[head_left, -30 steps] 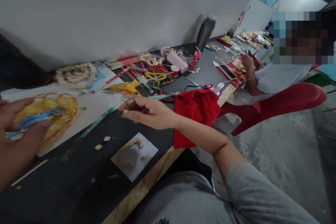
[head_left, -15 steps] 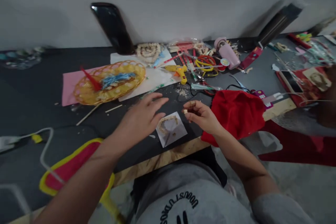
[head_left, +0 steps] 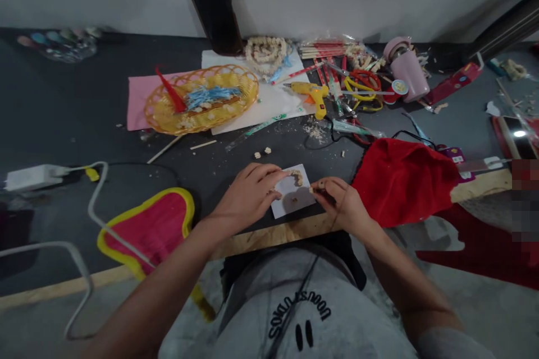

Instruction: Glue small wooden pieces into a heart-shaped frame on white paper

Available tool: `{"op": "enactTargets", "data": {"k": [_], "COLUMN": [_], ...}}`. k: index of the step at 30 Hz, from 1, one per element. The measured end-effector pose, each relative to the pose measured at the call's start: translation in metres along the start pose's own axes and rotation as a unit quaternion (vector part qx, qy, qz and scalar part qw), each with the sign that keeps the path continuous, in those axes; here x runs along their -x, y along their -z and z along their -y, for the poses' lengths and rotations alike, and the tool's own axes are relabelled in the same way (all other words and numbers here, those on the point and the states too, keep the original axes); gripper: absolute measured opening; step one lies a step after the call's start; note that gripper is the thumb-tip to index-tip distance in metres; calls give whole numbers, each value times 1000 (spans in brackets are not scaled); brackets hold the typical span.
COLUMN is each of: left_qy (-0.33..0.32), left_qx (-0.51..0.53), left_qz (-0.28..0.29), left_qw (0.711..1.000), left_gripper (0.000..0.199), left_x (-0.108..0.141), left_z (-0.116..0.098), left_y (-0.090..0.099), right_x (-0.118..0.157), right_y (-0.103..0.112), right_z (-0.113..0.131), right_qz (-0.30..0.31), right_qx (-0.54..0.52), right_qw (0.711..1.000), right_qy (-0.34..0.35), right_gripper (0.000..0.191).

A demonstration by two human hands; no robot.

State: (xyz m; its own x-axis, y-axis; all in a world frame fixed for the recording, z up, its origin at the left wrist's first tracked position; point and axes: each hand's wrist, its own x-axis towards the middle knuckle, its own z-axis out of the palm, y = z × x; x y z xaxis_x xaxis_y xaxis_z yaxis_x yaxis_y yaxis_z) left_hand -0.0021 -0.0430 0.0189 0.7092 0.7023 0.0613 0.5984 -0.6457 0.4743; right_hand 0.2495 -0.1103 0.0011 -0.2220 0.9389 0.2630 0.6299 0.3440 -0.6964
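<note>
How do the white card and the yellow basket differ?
The white card is flat and four-sided; the yellow basket is oval with an openwork rim. The basket is much larger than the card. The left hand overlaps the card's edge in view; the basket is apart from it. Both bear small pale pieces.

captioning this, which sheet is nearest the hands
The small white sheet, between left hand and right hand; the larger white paper and pink sheet lie farther back.

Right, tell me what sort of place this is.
Most likely a handicraft workspace: a yellow glue gun lies amid craft clutter, a woven basket holds blue strands, and a white card carries an arc of small pale pieces.
</note>
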Motion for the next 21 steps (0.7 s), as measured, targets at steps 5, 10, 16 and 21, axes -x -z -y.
{"op": "enactTargets", "data": {"k": [5, 10, 16, 21], "left_qy": [-4, 43, 84, 68], "left_qx": [-24, -79, -134, -93], "left_qz": [-27, -66, -130, -121], "left_qw": [999, 994, 979, 986], "left_gripper": [34, 34, 24, 23], "left_x": [-3, -6, -12, -15], "left_z": [3, 13, 20, 12], "left_y": [-4, 4, 18, 10], "right_x": [-1, -2, -1, 0], "right_y": [-8, -12, -9, -9], "right_z": [0, 0, -1, -1], "right_qz": [27, 52, 57, 47], "right_qx": [101, 133, 105, 111], "right_qw": [993, 988, 992, 992], "right_qy": [53, 56, 40, 28], "right_gripper": [9, 9, 4, 6]}}
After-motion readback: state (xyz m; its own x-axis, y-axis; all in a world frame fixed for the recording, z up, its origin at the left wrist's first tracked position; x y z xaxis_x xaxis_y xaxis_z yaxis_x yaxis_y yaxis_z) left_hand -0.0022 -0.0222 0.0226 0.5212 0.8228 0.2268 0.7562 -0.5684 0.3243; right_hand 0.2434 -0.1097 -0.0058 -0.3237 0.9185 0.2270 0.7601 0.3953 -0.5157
